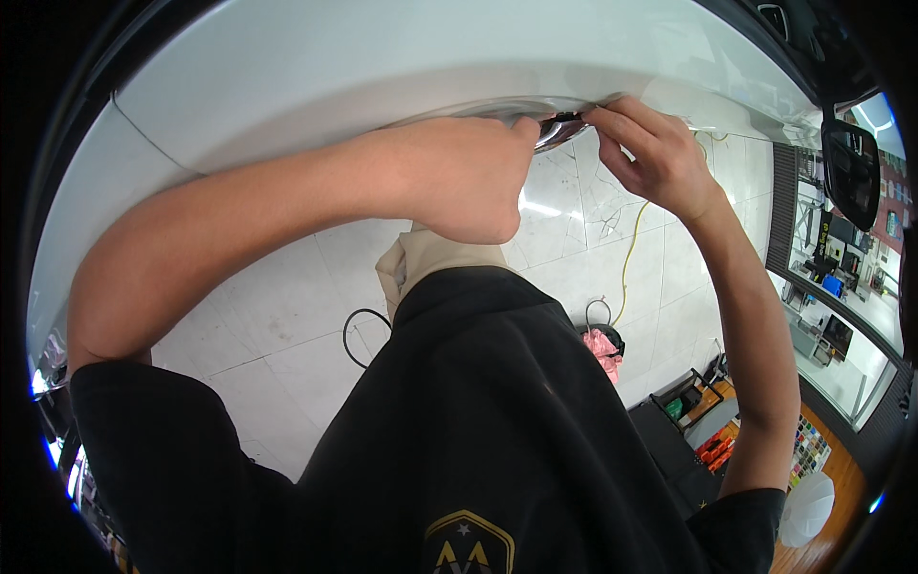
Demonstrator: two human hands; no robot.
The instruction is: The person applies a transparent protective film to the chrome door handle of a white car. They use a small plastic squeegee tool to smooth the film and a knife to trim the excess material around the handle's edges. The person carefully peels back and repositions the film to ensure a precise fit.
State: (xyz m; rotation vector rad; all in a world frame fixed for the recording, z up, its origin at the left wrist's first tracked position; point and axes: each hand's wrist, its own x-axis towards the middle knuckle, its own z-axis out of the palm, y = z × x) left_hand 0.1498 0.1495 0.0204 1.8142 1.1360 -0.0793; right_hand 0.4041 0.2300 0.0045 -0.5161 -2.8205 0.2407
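Note:
A chrome door handle (562,135) sits on the white car door (316,81) in front of me. My left hand (464,177) is closed at the handle's left part, its thumb against the chrome and its other fingers mostly hidden behind the hand. At the handle's right end, the thumb and forefinger tips of my right hand (658,158) come together in a pinch. A small dark strip shows on the handle between the two hands. Whatever those right fingertips hold is too small to make out.
Pale floor tiles lie below. A yellow cord (631,258) runs across them to a pink cloth (602,351) by a dark container. A black side mirror (850,172) juts out at upper right. Farther right stand a black cart (665,440) and a white round stool (808,509).

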